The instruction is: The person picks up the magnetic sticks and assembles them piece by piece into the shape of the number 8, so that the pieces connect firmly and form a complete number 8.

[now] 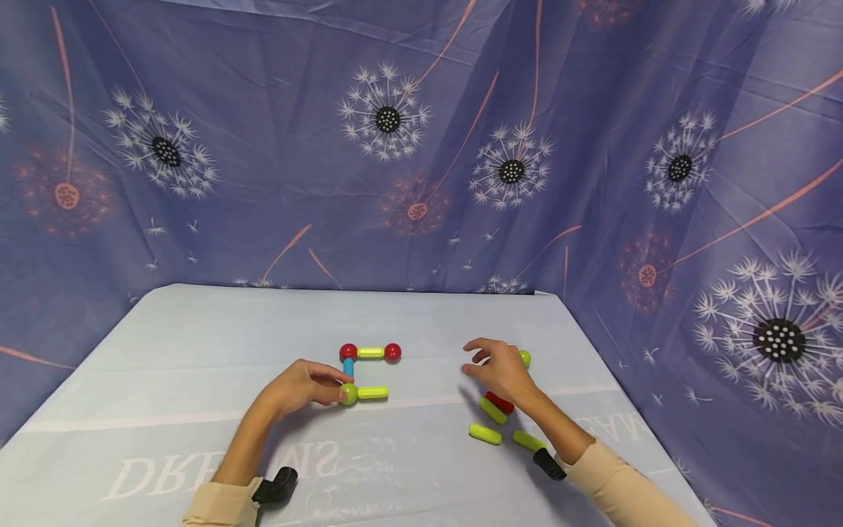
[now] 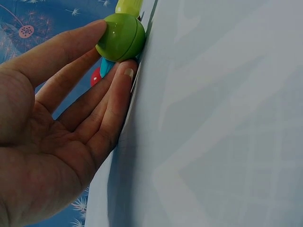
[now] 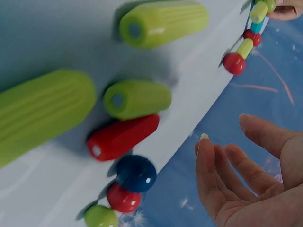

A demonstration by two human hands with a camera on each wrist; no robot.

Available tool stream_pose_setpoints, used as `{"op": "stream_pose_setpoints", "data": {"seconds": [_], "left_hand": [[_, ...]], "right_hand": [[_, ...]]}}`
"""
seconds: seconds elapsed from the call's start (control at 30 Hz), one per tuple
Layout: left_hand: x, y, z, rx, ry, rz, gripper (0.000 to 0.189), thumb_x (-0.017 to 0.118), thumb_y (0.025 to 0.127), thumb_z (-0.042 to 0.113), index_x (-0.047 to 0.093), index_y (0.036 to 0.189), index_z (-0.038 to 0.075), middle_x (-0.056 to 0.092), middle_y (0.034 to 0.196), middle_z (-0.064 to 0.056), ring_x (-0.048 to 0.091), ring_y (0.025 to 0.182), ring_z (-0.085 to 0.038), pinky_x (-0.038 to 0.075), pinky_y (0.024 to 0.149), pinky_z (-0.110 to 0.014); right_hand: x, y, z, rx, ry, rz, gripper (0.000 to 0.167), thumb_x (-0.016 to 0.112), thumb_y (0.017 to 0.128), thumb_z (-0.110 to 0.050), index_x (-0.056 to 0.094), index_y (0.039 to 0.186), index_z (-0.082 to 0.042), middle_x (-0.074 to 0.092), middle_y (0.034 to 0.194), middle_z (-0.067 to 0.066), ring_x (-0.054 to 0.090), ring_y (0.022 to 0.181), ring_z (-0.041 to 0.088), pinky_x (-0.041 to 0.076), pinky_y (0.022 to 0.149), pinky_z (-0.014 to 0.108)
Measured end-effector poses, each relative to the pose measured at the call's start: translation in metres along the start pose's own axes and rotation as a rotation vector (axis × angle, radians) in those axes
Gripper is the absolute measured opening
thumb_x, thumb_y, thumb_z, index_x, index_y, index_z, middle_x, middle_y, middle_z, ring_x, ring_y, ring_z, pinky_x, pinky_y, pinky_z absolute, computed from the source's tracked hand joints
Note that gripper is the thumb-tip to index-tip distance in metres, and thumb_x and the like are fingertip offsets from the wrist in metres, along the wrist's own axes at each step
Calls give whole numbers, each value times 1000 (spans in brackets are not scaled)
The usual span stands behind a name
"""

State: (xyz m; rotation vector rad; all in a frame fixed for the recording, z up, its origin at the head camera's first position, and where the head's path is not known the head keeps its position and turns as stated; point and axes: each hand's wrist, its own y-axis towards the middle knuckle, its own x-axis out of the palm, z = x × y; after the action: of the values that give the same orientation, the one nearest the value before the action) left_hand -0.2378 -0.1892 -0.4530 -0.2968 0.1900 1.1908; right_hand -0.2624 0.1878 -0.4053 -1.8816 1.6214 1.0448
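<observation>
My left hand (image 1: pixel 306 384) pinches a green ball (image 1: pixel 348 394) between thumb and fingers, low over the table. From that ball a yellow rod (image 1: pixel 373 392) extends to the right. A blue rod (image 1: pixel 348 368) links it to a red ball (image 1: pixel 348 353) behind, where another yellow rod (image 1: pixel 371 352) leads to a second red ball (image 1: pixel 392 353). My right hand (image 1: pixel 502 369) hovers at the right with relaxed, parted fingers and holds nothing. Loose pieces lie around it: a red rod (image 3: pixel 124 137) beside a yellow-green rod (image 3: pixel 139 99), and a dark blue ball (image 3: pixel 136 173).
Two more yellow-green rods (image 1: pixel 485 434) lie nearer on the right. Past the dark blue ball sit a loose red ball (image 3: pixel 124 197) and a green one (image 3: pixel 101 217). A pale cloth covers the table (image 1: pixel 230 322), and a patterned purple curtain (image 1: pixel 276 146) hangs behind it.
</observation>
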Motion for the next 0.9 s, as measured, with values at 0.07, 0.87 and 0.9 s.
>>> {"op": "stream_pose_setpoints", "data": {"seconds": [0.07, 0.87, 0.9], "left_hand": [[0, 0, 0, 3, 0, -3, 33, 80, 86, 14, 75, 115, 1, 75, 108, -11, 68, 91, -15, 60, 80, -33], [0, -1, 0, 4, -16, -6, 33, 80, 86, 13, 75, 115, -1, 76, 107, -12, 69, 89, -15, 60, 79, -32], [0, -1, 0, 4, -16, -6, 33, 80, 86, 13, 75, 115, -1, 76, 107, -12, 69, 90, -15, 60, 79, -32]], "right_hand": [[-4, -1, 4, -2, -22, 14, 30, 79, 87, -16, 74, 116, -13, 76, 101, 12, 73, 88, 26, 60, 72, 37], [-20, -5, 51, 36, -144, 101, 27, 78, 84, -9, 73, 110, -5, 77, 96, 12, 70, 88, 28, 56, 76, 44], [-19, -5, 53, 36, -144, 100, 26, 78, 85, -9, 73, 110, -5, 77, 97, 12, 70, 89, 29, 56, 77, 45]]}}
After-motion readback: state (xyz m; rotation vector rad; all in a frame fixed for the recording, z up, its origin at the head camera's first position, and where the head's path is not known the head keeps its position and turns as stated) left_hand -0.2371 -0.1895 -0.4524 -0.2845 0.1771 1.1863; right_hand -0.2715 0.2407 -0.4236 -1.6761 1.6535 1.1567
